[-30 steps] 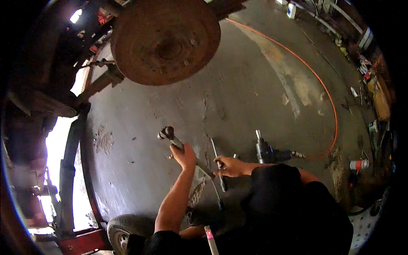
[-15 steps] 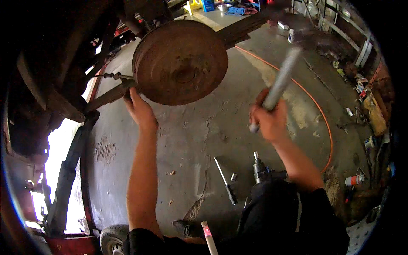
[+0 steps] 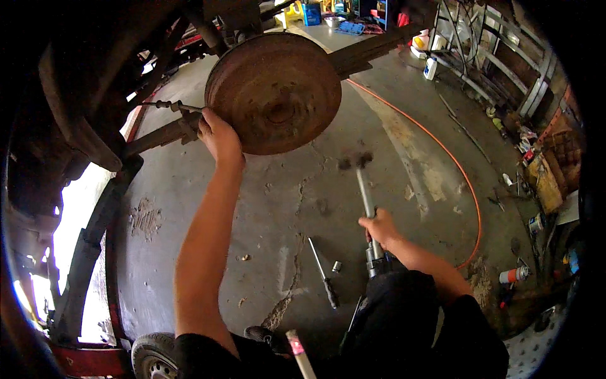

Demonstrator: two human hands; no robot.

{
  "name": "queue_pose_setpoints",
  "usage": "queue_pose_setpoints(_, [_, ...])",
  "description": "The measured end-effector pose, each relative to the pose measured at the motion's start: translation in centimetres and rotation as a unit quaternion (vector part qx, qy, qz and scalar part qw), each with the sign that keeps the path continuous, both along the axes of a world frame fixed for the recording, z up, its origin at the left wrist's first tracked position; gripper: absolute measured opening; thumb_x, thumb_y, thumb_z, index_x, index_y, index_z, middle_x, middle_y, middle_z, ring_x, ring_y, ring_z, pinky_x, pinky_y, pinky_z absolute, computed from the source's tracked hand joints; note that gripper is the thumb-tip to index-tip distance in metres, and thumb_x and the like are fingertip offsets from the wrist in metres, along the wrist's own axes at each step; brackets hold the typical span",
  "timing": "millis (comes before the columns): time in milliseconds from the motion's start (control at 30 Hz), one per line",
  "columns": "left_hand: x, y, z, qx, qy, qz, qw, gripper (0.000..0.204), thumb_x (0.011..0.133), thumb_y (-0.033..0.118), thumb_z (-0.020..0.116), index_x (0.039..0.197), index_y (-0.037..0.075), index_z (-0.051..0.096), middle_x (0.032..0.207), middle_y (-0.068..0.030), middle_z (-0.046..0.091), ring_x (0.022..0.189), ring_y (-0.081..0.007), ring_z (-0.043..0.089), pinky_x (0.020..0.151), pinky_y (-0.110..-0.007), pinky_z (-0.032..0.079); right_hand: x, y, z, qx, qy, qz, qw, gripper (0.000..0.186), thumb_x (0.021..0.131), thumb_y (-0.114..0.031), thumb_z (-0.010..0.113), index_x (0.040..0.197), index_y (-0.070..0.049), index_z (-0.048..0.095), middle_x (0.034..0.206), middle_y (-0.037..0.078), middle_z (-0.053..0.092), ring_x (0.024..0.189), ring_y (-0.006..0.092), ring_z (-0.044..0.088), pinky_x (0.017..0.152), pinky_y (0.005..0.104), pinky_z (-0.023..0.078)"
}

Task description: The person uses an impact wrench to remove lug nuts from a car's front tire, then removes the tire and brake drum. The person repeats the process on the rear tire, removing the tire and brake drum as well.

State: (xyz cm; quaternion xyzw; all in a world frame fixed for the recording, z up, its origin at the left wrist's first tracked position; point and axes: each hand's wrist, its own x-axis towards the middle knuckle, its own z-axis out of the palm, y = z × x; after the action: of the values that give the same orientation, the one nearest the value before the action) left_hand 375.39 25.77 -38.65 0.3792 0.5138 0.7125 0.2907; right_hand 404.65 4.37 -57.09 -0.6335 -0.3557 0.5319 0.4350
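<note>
A rusty brake drum (image 3: 278, 88) hangs on the axle beneath a raised vehicle. My left hand (image 3: 222, 139) grips its lower left edge, with the fingertips partly hidden behind the rim. My right hand (image 3: 380, 228) is closed round the grey handle of a hammer (image 3: 364, 187). The dark hammer head, slightly blurred, is below and right of the drum, apart from it. Under my right hand, a power wrench (image 3: 372, 265) lies partly covered on the floor. Left of it are a screwdriver (image 3: 324, 275) and a small metal socket (image 3: 337, 266).
Leaf springs (image 3: 372, 50) extend on both sides of the drum. An orange hose (image 3: 464, 170) curves over the cracked floor. Metal frames (image 3: 486, 57) and clutter line the right wall. A spray can (image 3: 514, 275) lies at right, a wheel (image 3: 154, 357) lower left. A lit cigarette (image 3: 300, 357) shows at the bottom.
My right hand has lowered the hammer, and its head has come down from the upper right toward the middle. The left hand has shifted slightly up and right along the drum's edge.
</note>
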Motion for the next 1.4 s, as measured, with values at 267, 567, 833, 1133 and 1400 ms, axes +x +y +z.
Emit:
queue_pose_setpoints(267, [1.4,-0.6,2.1,-0.038,-0.136,-0.097,0.985,0.073,0.097,0.055,0.036,0.147,0.002,0.029,0.147,-0.0165,0.036,0.131,-0.0343,0.042,0.106,-0.045,0.038,8.8,2.7,-11.8,-0.203,-0.132,0.211,0.947,0.027,0.081,-0.018,0.070,0.093,0.005,0.061,0.075,0.014,0.064,0.053,0.0207,0.063,0.045,0.0339,0.050])
queue_pose_setpoints(567, [-0.5,0.6,1.7,-0.048,-0.175,-0.124,0.976,0.070,0.097,0.055,0.036,0.140,0.000,0.041,0.138,-0.0158,0.047,0.123,-0.0342,0.050,0.100,-0.045,0.043,-2.1,18.3,18.7,0.179,0.199,-0.067,0.961,0.089,0.091,-0.070,0.040,0.152,-0.009,0.022,0.158,0.015,0.018,0.140,0.0328,0.032,0.109,0.0513,0.032])
queue_pose_setpoints(833, [1.4,-0.1,2.6,-0.104,-0.069,-0.013,0.992,0.080,0.093,0.060,0.038,0.142,-0.003,0.038,0.144,-0.0258,0.037,0.129,-0.0429,0.041,0.106,-0.045,0.037,-6.9,18.0,23.1,0.180,0.138,-0.073,0.971,0.086,0.088,-0.077,0.030,0.150,-0.017,0.033,0.156,0.006,0.030,0.144,0.0287,0.023,0.111,0.0567,0.020])
queue_pose_setpoints(1133, [-0.3,-10.4,1.8,-0.165,0.089,-0.098,0.977,0.087,0.090,0.066,0.040,0.148,0.001,0.027,0.144,-0.0330,0.026,0.133,-0.0504,0.029,0.109,-0.053,0.029,-7.0,10.3,18.8,0.185,0.191,-0.046,0.963,0.084,0.090,-0.075,0.023,0.150,-0.017,0.030,0.154,0.008,0.032,0.141,0.0295,0.029,0.112,0.0536,0.024])
queue_pose_setpoints(1400, [-3.3,-21.4,-7.5,-0.196,0.285,-0.253,0.903,0.070,0.091,0.052,0.058,0.120,-0.008,0.040,0.120,-0.0351,0.043,0.113,-0.0476,0.043,0.099,-0.052,0.034,-6.4,5.7,11.3,-0.055,0.202,-0.028,0.977,0.081,0.090,-0.074,0.022,0.148,-0.018,0.035,0.153,0.008,0.034,0.138,0.0303,0.033,0.108,0.0588,0.028])
